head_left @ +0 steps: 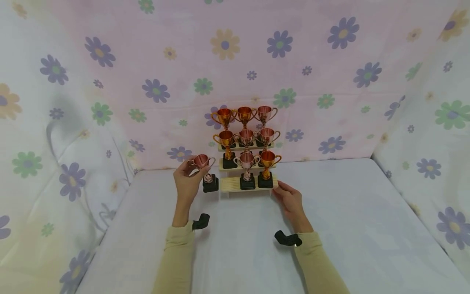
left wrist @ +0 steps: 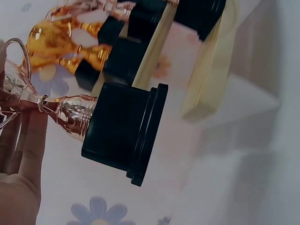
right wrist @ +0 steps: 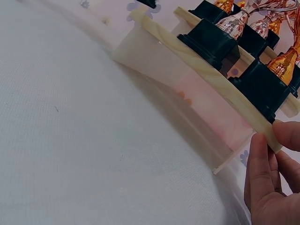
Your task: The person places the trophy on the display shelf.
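Note:
Just left of a three-step display stand (head_left: pixel 230 184), my left hand (head_left: pixel 188 179) holds a rose-gold trophy (head_left: pixel 208 178) by its cup. Its black base (left wrist: pixel 119 129) hangs free beside the lowest step, upright in the head view. My right hand (head_left: pixel 290 200) pinches the right end of that lowest wooden step (right wrist: pixel 206 65), thumb on top and fingers underneath. On this step stand a rose-gold trophy (head_left: pixel 247 169) in the middle and a gold trophy (head_left: pixel 268 168) at the right. Gold and rose-gold trophies fill the two steps behind, partly hidden by those in front.
A white cloth (head_left: pixel 242 245) covers the table. Flowered curtains (head_left: pixel 249 57) close off the back and both sides, the back one right behind the stand. The steps sit on clear side supports (right wrist: pixel 154 70). A black wrist mount (head_left: pixel 288 238) is on each forearm.

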The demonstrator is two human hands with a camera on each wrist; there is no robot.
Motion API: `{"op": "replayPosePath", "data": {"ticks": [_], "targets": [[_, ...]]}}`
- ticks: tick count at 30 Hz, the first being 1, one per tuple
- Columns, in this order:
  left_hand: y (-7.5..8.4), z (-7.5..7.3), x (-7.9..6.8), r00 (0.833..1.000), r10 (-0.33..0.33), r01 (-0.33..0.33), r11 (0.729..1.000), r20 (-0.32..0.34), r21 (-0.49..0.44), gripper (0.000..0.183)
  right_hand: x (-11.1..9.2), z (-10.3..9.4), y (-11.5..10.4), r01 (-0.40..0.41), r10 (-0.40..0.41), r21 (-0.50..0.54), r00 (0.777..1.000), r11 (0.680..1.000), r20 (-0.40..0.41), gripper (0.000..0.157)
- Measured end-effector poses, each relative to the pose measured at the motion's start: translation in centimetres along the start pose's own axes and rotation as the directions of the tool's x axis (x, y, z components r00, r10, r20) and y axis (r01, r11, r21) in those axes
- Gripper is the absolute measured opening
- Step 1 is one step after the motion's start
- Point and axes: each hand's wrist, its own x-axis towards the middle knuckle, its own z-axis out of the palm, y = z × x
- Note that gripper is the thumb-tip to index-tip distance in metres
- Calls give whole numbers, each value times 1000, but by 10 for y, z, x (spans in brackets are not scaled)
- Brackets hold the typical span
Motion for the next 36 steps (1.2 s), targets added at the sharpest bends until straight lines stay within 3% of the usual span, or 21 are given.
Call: {"op": "replayPosePath", "data": {"ticks": [6, 16, 28, 36], "targets": [[-4, 22, -8, 998, 44, -43, 998, 34, -42, 44, 1, -1, 2, 8, -8, 0, 1000, 1000, 6, 49], [-12, 44, -13, 995, 62, -58, 997, 78, -56, 45, 2, 0, 2, -8, 8, -8, 1000, 1000, 8, 49], [-18, 59, -13, 994, 63, -58, 997, 92, -56, 45, 1, -2, 0, -18, 18, -20, 1000, 1000, -2, 48], [-19, 63, -11, 995, 68, -64, 996, 67, -62, 45, 2, -1, 1, -14, 14, -18, 1000, 1000, -1, 47]]}}
